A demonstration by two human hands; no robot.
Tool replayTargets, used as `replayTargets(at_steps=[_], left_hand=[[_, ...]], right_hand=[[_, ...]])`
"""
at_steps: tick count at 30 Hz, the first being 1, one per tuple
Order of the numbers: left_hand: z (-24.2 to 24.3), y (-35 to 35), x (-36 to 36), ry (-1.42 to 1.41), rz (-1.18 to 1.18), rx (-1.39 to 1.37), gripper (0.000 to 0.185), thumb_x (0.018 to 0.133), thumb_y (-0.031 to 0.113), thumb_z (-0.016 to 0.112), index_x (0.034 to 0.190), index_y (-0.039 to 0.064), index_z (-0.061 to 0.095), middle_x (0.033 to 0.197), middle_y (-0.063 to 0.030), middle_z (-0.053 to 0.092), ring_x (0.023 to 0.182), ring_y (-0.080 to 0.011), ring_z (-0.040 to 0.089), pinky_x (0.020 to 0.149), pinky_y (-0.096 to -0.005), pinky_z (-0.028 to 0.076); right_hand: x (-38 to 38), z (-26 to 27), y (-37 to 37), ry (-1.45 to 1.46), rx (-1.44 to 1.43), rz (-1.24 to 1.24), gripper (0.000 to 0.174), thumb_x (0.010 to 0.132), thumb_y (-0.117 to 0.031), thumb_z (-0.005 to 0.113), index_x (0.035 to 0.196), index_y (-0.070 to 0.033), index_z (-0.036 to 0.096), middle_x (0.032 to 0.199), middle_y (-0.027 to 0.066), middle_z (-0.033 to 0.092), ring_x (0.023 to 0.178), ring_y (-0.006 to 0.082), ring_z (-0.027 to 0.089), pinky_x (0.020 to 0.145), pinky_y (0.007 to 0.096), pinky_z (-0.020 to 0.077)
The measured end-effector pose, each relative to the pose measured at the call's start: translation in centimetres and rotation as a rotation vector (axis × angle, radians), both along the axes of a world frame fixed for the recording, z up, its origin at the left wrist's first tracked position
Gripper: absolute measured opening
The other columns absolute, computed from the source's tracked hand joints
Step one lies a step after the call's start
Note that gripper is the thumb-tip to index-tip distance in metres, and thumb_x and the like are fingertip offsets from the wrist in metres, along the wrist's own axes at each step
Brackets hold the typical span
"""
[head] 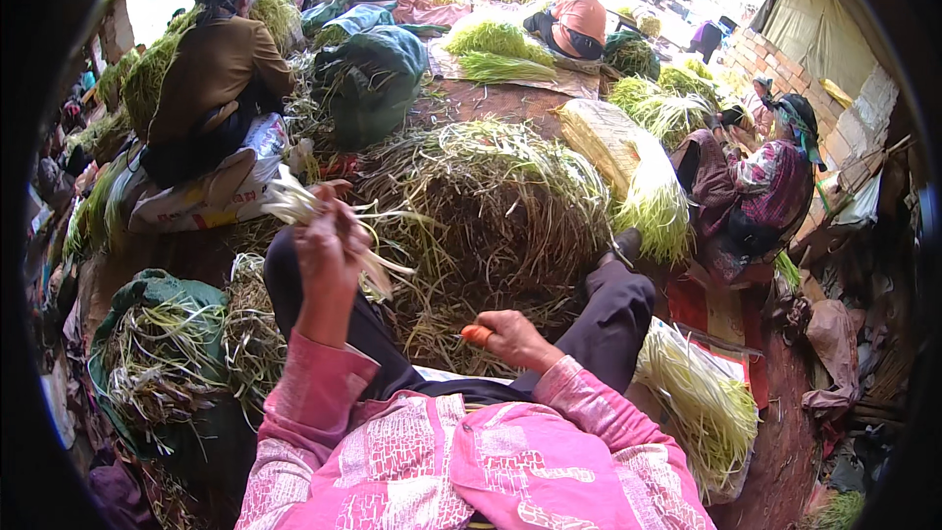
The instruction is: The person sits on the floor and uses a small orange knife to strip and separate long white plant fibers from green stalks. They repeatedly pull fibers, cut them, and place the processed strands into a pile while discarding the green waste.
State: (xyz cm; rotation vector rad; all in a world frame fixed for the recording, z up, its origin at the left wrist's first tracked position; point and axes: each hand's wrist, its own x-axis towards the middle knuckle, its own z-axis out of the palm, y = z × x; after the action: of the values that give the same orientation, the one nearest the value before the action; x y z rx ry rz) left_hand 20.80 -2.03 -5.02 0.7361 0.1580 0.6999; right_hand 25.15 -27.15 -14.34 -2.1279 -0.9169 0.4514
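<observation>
My left hand (331, 246) is raised above my left knee, gripping a small bunch of pale stalks (288, 200). White stalk ends stick out on its left side and yellowish leaves trail to the right. My right hand (517, 340) is held low between my knees with its fingers curled in. An orange cover or wrap (477, 335) shows at a fingertip; no stalks are visible in this hand. Before me lies a large heap of loose, withered stalks and leaves (508, 184), apart from both hands.
By my right thigh lies a bundle of pale green stalks (699, 412). A green sack (158, 283) with trimmings stands at left, and a fuller dark green sack (375, 99) beyond. Longer shoots (651, 199) lie ahead right. Several people sit around, one at left (213, 81), another at right (765, 184).
</observation>
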Motion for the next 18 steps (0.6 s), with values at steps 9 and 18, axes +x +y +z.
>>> replayTargets(at_steps=[9,18], left_hand=[[-1.1,-2.3,6.0,0.184,-0.165,-0.058,0.012,0.09,0.017,0.05,0.093,0.007,0.053,0.055,0.0003,0.046,0.037,-0.0082,0.039,0.033,-0.0224,0.032],[-8.6,-5.2,10.7,0.536,-0.311,-0.03,0.024,0.09,0.027,0.051,0.088,0.003,0.052,0.054,-0.001,0.049,0.033,-0.0075,0.037,0.031,-0.0224,0.03]], right_hand=[[19.4,-5.7,-5.4,-0.054,0.14,-0.715,0.039,0.078,-0.043,0.063,0.083,-0.005,0.065,0.069,0.0119,0.064,0.068,0.0231,0.062,0.062,0.0349,0.0462],[27.7,-10.4,-3.0,-0.127,-0.119,-0.794,0.039,0.076,-0.039,0.063,0.096,-0.006,0.061,0.092,0.0173,0.061,0.088,0.0341,0.058,0.074,0.0418,0.0457]])
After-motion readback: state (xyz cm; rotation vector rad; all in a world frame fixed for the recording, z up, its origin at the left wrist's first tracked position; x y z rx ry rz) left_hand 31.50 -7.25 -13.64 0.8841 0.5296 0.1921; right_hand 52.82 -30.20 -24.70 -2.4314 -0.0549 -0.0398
